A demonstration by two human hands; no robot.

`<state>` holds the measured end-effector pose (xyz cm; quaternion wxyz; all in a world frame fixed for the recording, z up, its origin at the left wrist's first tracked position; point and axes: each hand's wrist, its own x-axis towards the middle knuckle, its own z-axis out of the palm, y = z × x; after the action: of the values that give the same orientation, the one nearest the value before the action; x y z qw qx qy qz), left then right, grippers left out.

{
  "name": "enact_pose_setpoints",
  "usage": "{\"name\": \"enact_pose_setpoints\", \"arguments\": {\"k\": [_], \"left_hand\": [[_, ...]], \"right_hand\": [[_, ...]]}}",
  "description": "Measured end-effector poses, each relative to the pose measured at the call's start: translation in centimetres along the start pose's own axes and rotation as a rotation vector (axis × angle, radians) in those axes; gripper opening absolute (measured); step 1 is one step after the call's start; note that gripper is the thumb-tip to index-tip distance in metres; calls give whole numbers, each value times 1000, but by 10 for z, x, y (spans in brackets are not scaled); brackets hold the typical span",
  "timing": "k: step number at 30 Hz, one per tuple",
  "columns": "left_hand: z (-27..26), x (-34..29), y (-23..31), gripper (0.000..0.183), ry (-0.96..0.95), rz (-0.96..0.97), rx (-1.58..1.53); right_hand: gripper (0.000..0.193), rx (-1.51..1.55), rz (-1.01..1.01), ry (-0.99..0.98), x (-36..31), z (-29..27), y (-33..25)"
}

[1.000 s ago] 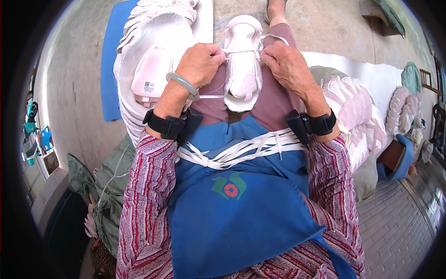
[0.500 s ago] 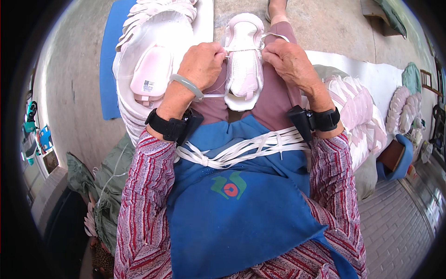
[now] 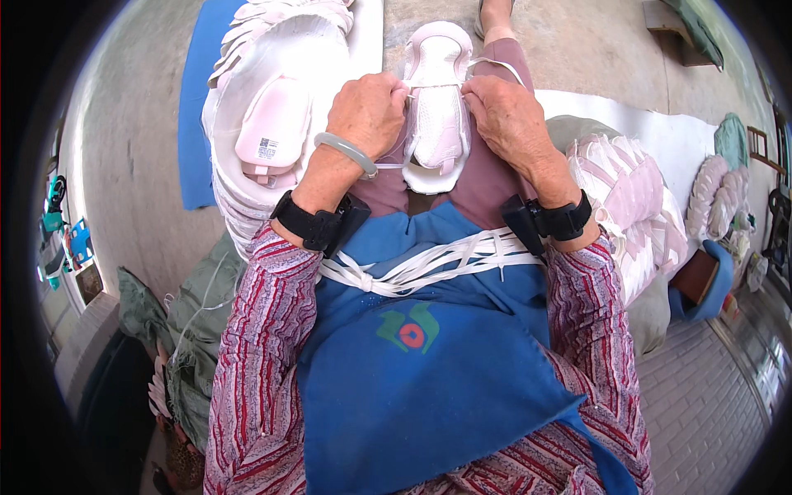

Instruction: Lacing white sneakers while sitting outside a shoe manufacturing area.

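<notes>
A pale pink and white shoe upper lies lengthwise across my thighs, between my two hands. A white shoelace crosses its upper part. My left hand is closed at the upper's left edge, pinching one lace end between thumb and fingers. At the right edge, my right hand pinches the lace too, and a loop of it curves up past the knuckles. A bundle of white laces is spread over the blue apron on my lap.
On the left, a large white bag holds stacked pink uppers, one lying in its opening. More pink uppers are piled by my right knee. A blue chair stands farther right; green sacking lies at the left.
Both hands remain on the lace at the shoe upper. My left hand has shifted slightly right and my right hand slightly left, closer to the upper.
</notes>
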<state>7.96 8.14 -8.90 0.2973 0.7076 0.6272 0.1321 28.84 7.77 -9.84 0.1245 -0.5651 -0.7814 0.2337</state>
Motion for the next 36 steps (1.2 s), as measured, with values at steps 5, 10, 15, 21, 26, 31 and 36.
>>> {"name": "enact_pose_setpoints", "arguments": {"k": [5, 10, 15, 21, 26, 31, 36], "left_hand": [[1, -2, 2, 25, -30, -52, -60], [8, -5, 4, 23, 6, -33, -2], [14, -7, 6, 21, 79, -3, 24], [18, -17, 11, 24, 82, 19, -30], [23, -23, 16, 33, 72, 77, 44], [32, -17, 13, 31, 120, 45, 37], [36, -14, 8, 31, 116, 60, 34]], "right_hand": [[17, -13, -5, 49, -3, 1, -2], [13, -77, -17, 224, -9, 7, -1], [15, -84, 54, 250, -12, 13, -9], [27, -27, 136, 101, -23, 5, -17], [24, -48, 98, 134, -16, 13, -19], [23, 37, -5, 222, -17, 17, -11], [22, 65, 32, 239, -22, 18, -9]]}}
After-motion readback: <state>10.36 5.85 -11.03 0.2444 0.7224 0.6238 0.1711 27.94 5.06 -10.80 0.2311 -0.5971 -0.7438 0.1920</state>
